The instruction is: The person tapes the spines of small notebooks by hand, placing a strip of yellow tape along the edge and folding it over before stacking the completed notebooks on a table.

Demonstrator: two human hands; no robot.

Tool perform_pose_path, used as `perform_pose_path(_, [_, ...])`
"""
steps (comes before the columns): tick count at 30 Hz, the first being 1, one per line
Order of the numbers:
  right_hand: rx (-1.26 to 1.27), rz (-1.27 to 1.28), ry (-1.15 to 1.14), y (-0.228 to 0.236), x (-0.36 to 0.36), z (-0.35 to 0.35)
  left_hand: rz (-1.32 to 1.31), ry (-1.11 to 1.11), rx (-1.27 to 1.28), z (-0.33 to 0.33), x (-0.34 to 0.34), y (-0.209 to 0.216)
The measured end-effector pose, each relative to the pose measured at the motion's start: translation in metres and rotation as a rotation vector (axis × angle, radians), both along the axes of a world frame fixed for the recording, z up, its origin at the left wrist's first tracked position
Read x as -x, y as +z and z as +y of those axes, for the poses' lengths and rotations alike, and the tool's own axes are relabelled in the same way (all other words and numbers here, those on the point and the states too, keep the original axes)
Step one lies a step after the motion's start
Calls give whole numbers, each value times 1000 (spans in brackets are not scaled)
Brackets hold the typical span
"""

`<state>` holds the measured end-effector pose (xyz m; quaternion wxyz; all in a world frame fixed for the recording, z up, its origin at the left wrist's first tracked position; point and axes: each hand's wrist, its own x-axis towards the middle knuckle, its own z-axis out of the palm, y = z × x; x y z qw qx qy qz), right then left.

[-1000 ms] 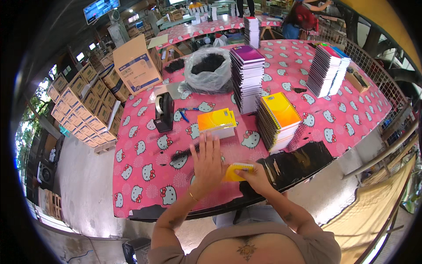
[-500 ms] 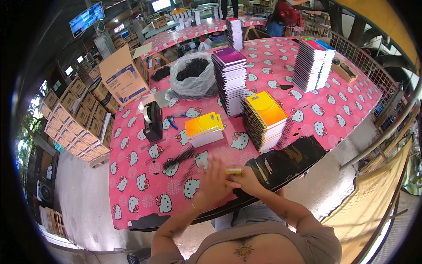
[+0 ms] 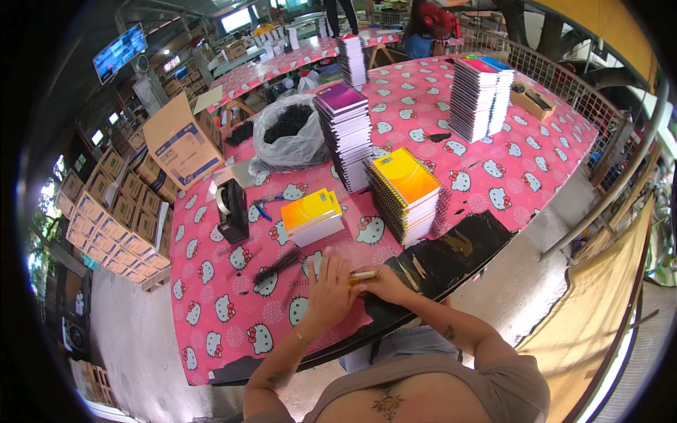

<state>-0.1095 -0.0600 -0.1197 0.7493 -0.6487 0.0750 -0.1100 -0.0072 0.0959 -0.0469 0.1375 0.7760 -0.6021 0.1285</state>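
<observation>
My right hand [image 3: 386,284] is closed around a narrow yellow item [image 3: 363,276], mostly hidden by my fingers; its kind I cannot make out. Close beside it, my left hand [image 3: 327,290] has its fingers stretched out, palm turned toward the item, thumb side near it. Beyond my left hand lies a short stack of yellow-orange notebooks [image 3: 311,211] without visible coils. A taller stack of yellow-orange spiral notebooks [image 3: 407,185] stands farther right. Loose black binding coils [image 3: 276,271] lie on the pink patterned tablecloth left of my left hand.
A black tape dispenser [image 3: 232,211] and blue-handled tool [image 3: 263,210] sit at left. Behind are a plastic bag of black coils [image 3: 290,134], purple-covered notebooks [image 3: 345,137] and another notebook stack [image 3: 474,99]. Torn black covering [image 3: 455,254] lines the front edge. Cartons [image 3: 116,204] stand left.
The view has shifted, so the table things appear farther left. My hands remain close together, and the yellow item is still in my right hand, now more tilted.
</observation>
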Motion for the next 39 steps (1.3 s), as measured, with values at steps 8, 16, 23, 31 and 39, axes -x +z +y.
perform_pose_path(8, [176,-56,-23,-13,-10,7,43,39,109,-9,11,-12])
perform_pose_path(16, [-55,-60,-25,-4,-11,1,152,22,128,-2,8,-14])
perform_pose_path(23, [306,-116,9,5,-5,-7,53,-4,136,-3,3,-9])
perform_pose_path(31, [524,-16,7,12,-7,-12,79,52,-118,3,-12,-24])
perform_pose_path(39, [327,-25,51,-1,-10,-13,5,34,235,-4,15,-24])
